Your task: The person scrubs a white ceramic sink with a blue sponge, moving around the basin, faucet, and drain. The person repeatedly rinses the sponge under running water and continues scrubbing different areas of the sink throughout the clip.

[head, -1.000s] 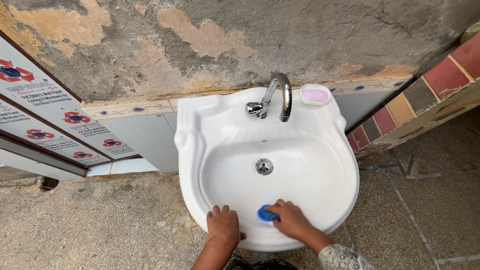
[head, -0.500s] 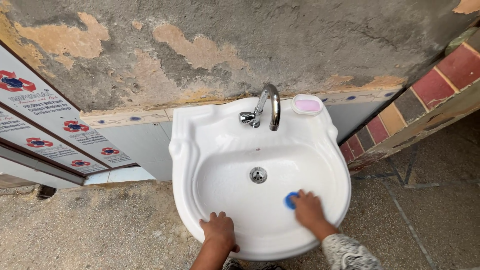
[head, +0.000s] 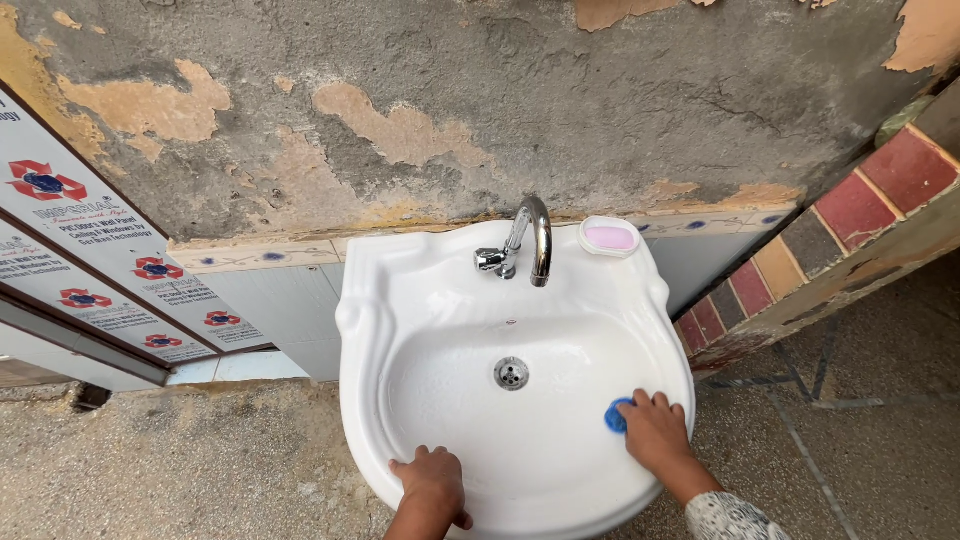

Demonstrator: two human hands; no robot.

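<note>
1. The right hand (head: 655,432) lies palm down on the inner right wall of the white ceramic wash basin (head: 420,300), its grip pressed over a small round blue scrubbing pad (head: 616,415); only the pad's left edge shows past the fingers.
2. The blue pad sits against the basin's inside slope, to the right of and a little below the round metal drain (head: 511,373), close under the right rim.
3. The left hand (head: 432,482) rests on the basin's front rim, fingers curled over the edge, clasping nothing but the rim itself.
4. A curved chrome tap (head: 527,240) stands at the back of the basin; just beside it on the right is an oval white soap dish with a pink soap bar (head: 610,237).
5. Behind is a rough grey wall with peeling paint (head: 480,100).
</note>
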